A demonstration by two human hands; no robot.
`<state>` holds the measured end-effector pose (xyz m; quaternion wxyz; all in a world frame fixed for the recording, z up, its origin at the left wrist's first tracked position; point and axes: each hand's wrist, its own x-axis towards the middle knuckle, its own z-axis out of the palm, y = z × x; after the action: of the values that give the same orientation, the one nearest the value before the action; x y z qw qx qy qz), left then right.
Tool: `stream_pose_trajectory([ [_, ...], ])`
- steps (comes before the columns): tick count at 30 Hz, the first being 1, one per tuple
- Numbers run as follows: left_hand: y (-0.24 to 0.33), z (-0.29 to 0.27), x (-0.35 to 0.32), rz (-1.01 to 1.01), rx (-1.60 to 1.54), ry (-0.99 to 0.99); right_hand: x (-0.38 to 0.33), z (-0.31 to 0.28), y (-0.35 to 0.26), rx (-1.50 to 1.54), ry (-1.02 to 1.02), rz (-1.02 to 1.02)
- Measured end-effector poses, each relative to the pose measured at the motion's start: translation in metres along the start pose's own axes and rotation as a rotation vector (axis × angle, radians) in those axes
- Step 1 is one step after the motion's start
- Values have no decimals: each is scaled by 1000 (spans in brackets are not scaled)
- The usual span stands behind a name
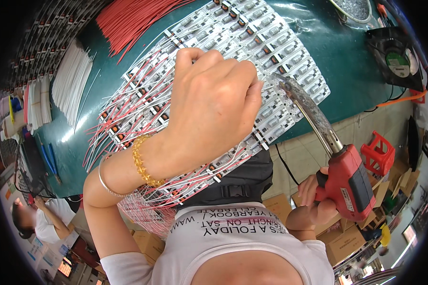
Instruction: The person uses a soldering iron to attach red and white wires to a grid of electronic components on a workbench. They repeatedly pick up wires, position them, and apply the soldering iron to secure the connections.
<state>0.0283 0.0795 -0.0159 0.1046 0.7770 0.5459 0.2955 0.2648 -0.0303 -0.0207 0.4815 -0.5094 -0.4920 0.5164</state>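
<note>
Under my left hand point(214, 99) lie the rows of small white circuit boards point(271, 52), set side by side on the green table point(337, 71), with thin red and white wires point(123, 128) coming out from them toward my left forearm. My left hand is curled, with the fingers bent down and pressed together at the tips; they seem to pinch something thin at the board edge, perhaps a strand of solder or a wire, but I cannot tell for sure because the hand itself hides it. My right hand point(314, 194) is closed around the grip of the red soldering gun point(349, 183), down beside my body, and its long metal tip point(285, 85) reaches up to just beside the fingertips of my left hand. I judge the boards to be light, stiff and rather fragile, so they should be held at their edges, not on the small parts. The wires look soft and springy and tangle easily; better to take one wire near its end. The gun looks heavy at the front, so a full grip on the handle is needed, and the metal part is surely hot, so fingers stay apart from it. Beyond my left hand are a bundle of red wires point(128, 19) and a pile of white wires point(71, 80).
</note>
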Motion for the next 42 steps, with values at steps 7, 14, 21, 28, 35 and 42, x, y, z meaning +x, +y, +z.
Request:
stream_pose_trajectory([
  [7, 0, -1, 0, -3, 4, -22, 3, 8, -1, 57, 42, -11],
  [14, 3, -5, 0, -77, -129, -11, 2, 1, 2, 86, -5, 13],
  [21, -2, -8, 0, 68, -226, -94, -3, 0, -2, 91, 29, 31],
  [28, 11, -1, -4, 84, -5, -21, -10, -5, -3, 66, 68, 20],
  [35, 15, 15, -3, 64, -18, -6, -19, -10, -1, 92, 91, -17],
  [42, 16, 17, -3, 37, -34, 9, -19, -14, 0, 119, 54, -20],
])
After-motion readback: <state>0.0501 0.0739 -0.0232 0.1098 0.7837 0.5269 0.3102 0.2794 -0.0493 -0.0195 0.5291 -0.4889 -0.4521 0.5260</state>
